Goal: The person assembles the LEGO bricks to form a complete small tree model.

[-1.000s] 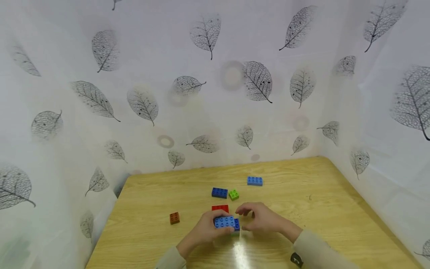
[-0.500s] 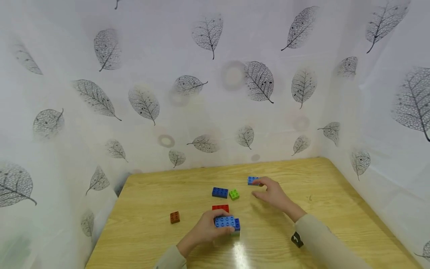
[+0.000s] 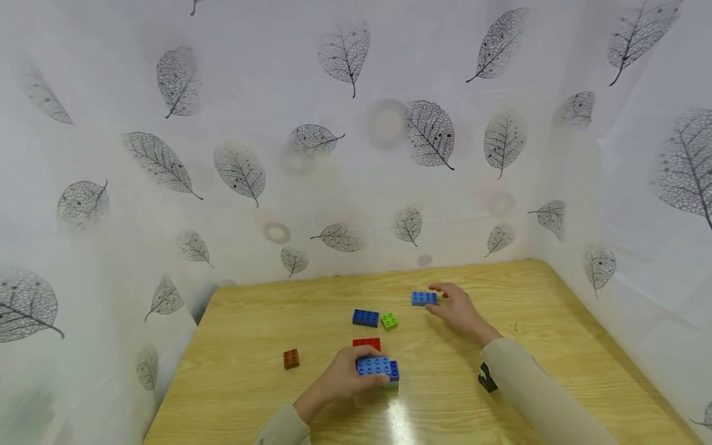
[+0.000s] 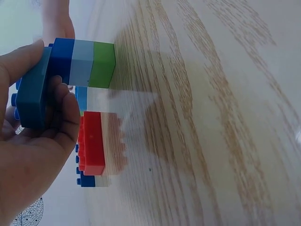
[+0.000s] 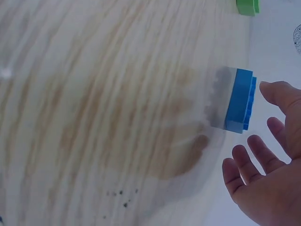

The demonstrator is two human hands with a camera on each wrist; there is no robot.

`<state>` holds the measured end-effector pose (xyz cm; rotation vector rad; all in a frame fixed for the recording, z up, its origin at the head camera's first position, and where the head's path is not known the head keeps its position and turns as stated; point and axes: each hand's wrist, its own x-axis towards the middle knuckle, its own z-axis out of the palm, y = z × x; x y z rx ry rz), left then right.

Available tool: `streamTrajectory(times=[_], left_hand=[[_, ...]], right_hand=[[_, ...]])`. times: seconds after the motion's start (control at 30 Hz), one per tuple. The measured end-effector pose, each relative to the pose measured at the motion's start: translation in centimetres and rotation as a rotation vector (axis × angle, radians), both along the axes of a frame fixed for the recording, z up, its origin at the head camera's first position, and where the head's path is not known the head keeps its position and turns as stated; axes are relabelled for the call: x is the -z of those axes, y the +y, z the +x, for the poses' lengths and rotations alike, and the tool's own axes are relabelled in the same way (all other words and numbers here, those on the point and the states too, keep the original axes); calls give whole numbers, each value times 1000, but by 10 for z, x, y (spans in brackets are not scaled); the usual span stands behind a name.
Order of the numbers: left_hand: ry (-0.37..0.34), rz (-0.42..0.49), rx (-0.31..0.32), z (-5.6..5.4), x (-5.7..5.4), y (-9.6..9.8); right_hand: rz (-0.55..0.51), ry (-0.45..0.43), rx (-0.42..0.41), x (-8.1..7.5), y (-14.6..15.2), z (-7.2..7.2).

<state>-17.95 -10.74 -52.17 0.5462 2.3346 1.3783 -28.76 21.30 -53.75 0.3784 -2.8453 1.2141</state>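
Note:
My left hand [image 3: 340, 378] grips a light blue toy building brick [image 3: 373, 366] on top of a small stack. Below it, the left wrist view shows a dark blue brick [image 4: 62, 61], a pale blue brick [image 4: 82, 63] and a green brick [image 4: 104, 65] at the table. At the back, my right hand [image 3: 458, 315] is at the right end of another light blue brick [image 3: 424, 298]. Its thumb and fingers are spread, and the right wrist view shows a gap between the thumb and that brick [image 5: 239, 101].
A red brick [image 3: 367, 342] lies just behind the stack. Farther back are a dark blue brick [image 3: 366, 317] and a small lime green brick [image 3: 389, 321]. A brown brick [image 3: 291, 358] sits to the left. Near the right sleeve lies a small black object [image 3: 486, 379].
My right hand has left the stack and reached back and right to the far light blue brick. The left hand stays on the stack.

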Motion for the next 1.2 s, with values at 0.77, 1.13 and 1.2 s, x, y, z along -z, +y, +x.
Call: streamTrajectory(times=[0.77, 1.13, 1.2], left_hand=[[20, 2, 15, -1, 4, -1], [35, -17, 11, 0, 6, -3], [35, -23, 9, -1, 7, -3]], right_hand=[[36, 3, 19, 12, -4, -18], [22, -13, 3, 11, 0, -18], [19, -24, -6, 10, 0, -16]])
